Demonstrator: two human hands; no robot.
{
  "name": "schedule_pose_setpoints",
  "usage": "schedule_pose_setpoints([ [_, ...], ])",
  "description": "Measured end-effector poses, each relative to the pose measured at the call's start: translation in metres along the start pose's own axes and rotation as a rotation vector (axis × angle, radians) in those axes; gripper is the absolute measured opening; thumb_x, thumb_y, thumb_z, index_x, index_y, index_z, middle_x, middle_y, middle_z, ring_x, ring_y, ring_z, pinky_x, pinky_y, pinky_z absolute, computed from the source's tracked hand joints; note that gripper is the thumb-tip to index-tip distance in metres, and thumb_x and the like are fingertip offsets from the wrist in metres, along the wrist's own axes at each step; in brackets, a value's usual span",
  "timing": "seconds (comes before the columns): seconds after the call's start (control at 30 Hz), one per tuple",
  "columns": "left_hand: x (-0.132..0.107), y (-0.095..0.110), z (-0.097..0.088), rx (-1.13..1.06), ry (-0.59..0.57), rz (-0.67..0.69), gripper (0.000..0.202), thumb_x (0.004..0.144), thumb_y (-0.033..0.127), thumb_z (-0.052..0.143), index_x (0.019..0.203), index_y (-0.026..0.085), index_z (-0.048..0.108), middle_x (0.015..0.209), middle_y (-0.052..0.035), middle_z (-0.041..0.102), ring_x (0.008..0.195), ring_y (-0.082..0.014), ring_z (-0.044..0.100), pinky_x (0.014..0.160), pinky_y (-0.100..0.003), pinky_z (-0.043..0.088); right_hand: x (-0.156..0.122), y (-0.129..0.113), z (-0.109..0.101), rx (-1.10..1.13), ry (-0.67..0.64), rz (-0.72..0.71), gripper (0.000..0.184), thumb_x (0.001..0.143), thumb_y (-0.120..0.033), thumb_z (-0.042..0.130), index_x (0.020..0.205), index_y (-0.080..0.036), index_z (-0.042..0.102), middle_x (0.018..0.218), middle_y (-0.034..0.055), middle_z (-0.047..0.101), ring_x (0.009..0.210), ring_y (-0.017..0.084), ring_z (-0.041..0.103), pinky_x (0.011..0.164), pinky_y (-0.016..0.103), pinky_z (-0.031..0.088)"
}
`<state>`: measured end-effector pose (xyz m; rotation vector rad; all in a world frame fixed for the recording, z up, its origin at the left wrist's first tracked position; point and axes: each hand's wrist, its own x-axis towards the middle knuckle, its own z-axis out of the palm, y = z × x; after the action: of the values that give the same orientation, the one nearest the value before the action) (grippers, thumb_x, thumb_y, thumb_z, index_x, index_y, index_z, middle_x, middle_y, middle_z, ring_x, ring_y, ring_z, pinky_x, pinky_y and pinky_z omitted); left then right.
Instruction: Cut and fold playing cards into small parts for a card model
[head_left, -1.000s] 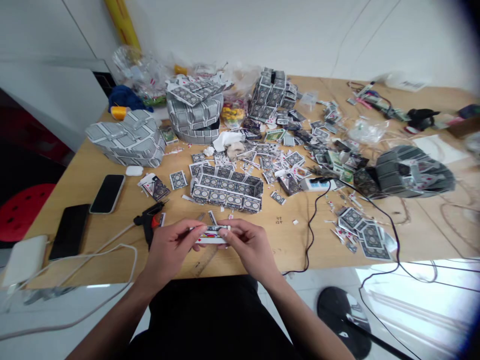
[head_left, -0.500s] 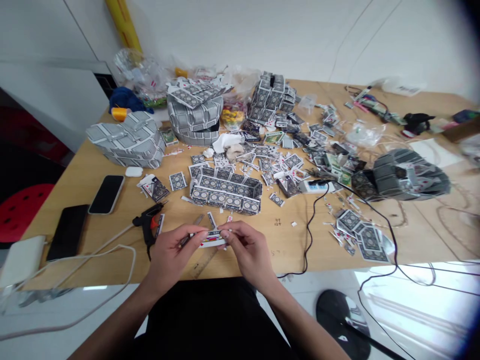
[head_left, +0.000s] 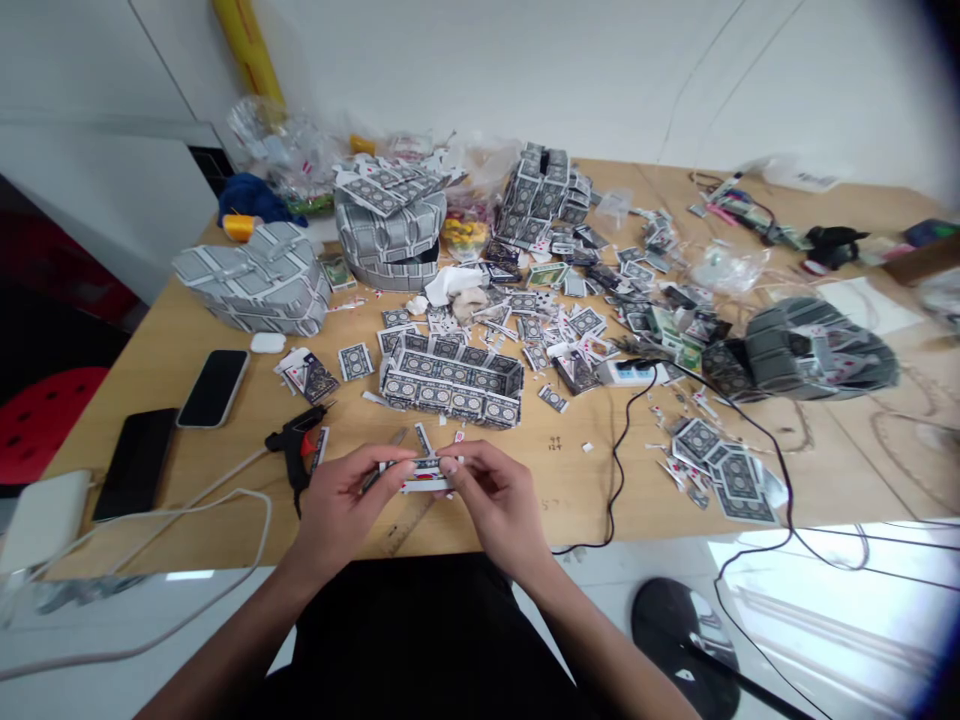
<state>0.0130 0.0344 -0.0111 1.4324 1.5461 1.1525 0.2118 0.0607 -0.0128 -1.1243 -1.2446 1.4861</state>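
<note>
Above the front edge of the table, a folded playing card (head_left: 427,484) stretches between my two hands, its printed face partly showing. My left hand (head_left: 352,497) pinches its left end between thumb and fingers. At the other end, my right hand (head_left: 493,500) grips it the same way, thumb on top. Just beyond the fingers lie a narrow card strip (head_left: 423,438) and a ruler (head_left: 409,528), partly covered by the hands. An open box made of patterned playing cards (head_left: 451,385) stands farther back. Left of my hands rests a black glue gun (head_left: 295,445).
Two phones (head_left: 214,388) and a white power adapter (head_left: 46,520) lie left. Card-built baskets (head_left: 259,280) stand behind, with loose cards (head_left: 589,322) heaped across the back. A power strip (head_left: 626,373) trails a black cable (head_left: 616,480) over the right front edge. More cards (head_left: 742,472) lie right.
The folded card has turned slightly and now lies more level between my fingers. Both hands keep nearly the same place, and the things on the table have not moved.
</note>
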Motion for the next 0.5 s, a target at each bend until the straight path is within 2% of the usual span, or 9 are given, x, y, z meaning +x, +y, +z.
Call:
schedule_pose_setpoints([
  [0.1, 0.0011, -0.0001, -0.0013, 0.0, -0.031, 0.006, 0.019, 0.092, 0.034, 0.082, 0.108, 0.025, 0.087, 0.095, -0.0029, 0.087, 0.078, -0.0192, 0.081, 0.065, -0.023, 0.062, -0.0005, 0.0013, 0.0008, 0.015, -0.021, 0.013, 0.032, 0.098, -0.052, 0.077, 0.108, -0.022, 0.08, 0.082, 0.0044, 0.08, 0.073, 0.021, 0.079, 0.069, 0.033, 0.068],
  [0.2, 0.0006, -0.0012, -0.0028, 0.011, -0.043, 0.002, 0.013, 0.093, 0.032, 0.081, 0.103, 0.028, 0.088, 0.091, -0.0006, 0.087, 0.076, -0.0175, 0.08, 0.064, -0.022, 0.061, -0.0009, 0.0021, 0.0013, -0.01, -0.043, -0.003, 0.029, 0.098, -0.048, 0.076, 0.112, -0.023, 0.082, 0.091, 0.0055, 0.082, 0.074, 0.02, 0.077, 0.07, 0.034, 0.068],
  [0.37, -0.0014, -0.0011, -0.0036, 0.038, -0.038, -0.001, 0.008, 0.094, 0.033, 0.081, 0.097, 0.029, 0.087, 0.088, 0.0017, 0.087, 0.076, -0.0173, 0.081, 0.07, -0.023, 0.062, 0.0002, -0.0018, 0.0017, -0.17, -0.031, -0.083, 0.015, 0.093, -0.037, 0.082, 0.1, -0.023, 0.084, 0.08, 0.0032, 0.082, 0.061, 0.015, 0.068, 0.057, 0.027, 0.056],
  [0.5, -0.0004, 0.0027, -0.0027, 0.106, -0.05, 0.079, 0.008, 0.096, 0.03, 0.078, 0.096, 0.028, 0.085, 0.089, 0.0021, 0.087, 0.079, -0.0175, 0.081, 0.075, -0.024, 0.062, 0.0002, -0.0039, 0.002, -0.142, -0.053, -0.054, 0.015, 0.096, -0.037, 0.079, 0.097, -0.022, 0.083, 0.085, 0.0044, 0.083, 0.067, 0.018, 0.074, 0.062, 0.029, 0.058],
])
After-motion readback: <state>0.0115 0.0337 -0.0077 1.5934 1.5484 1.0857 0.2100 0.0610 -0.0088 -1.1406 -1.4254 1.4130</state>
